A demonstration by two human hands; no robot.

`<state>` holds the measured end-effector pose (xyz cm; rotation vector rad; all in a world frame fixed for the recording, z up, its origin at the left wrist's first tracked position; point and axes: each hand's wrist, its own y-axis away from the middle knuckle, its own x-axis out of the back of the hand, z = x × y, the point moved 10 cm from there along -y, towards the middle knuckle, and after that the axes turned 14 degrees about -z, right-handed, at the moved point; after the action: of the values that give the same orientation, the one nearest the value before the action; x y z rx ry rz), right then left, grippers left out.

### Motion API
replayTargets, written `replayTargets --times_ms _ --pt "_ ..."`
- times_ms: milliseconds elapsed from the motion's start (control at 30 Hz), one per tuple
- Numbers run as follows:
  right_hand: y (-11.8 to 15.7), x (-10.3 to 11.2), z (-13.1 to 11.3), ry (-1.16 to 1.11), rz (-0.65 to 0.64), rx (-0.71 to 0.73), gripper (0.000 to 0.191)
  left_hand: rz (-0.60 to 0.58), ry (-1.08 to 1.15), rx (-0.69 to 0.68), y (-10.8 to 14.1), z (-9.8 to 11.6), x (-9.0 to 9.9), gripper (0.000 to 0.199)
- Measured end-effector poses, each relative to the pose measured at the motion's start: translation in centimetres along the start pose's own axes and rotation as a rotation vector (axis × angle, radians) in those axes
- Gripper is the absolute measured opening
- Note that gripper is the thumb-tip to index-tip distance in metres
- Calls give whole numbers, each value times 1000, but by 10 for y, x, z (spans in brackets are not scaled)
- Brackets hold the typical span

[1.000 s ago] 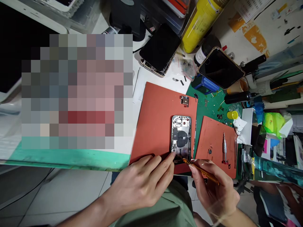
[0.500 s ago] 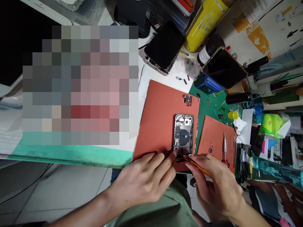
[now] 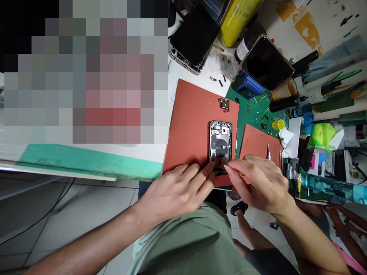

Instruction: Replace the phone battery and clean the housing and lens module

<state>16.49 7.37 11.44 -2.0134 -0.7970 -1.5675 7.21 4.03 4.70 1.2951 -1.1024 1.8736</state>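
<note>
An opened phone (image 3: 220,143) lies with its inner parts showing on a red-brown mat (image 3: 189,126). My left hand (image 3: 182,189) rests at the mat's front edge, its fingertips touching the lower left corner of the phone; its fingers are bent and partly spread, with nothing in them. At the phone's lower right is my right hand (image 3: 258,181), pinching a thin orange-handled tool (image 3: 240,173), most of which the fingers hide. A small metal part (image 3: 224,104) lies above the phone near the mat's right edge.
A second red-brown mat (image 3: 252,141) on the right bears a screwdriver (image 3: 268,152). Farther back are a dark-screened phone (image 3: 268,63), another phone (image 3: 195,36), a yellow can (image 3: 239,19) and a blue box (image 3: 249,86). A person's leg (image 3: 252,231) shows below the table.
The view has shifted, so the table and phone appear higher. My right hand has turned over the tool, hiding more of its orange handle. My left hand stays at the phone's corner.
</note>
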Motion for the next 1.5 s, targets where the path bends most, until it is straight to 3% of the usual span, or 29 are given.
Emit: replayTargets --times_ms 267,400,567,933,1067,1500 --pt "-3 3 -2 73 12 41 21 36 -81 -18 0 3 1 19" --pt "-4 3 -1 91 11 43 12 19 -76 -16 -1 2 -1 18" --pt "-6 3 -3 117 13 46 21 19 -57 -20 -1 2 0 23" --pt "-8 3 -1 95 7 51 12 16 -63 -14 -2 2 1 23" --pt "-9 1 -2 77 -16 60 22 34 -36 -5 -1 1 1 22" --pt "-10 0 1 63 -13 53 20 25 -53 -18 0 2 -1 19"
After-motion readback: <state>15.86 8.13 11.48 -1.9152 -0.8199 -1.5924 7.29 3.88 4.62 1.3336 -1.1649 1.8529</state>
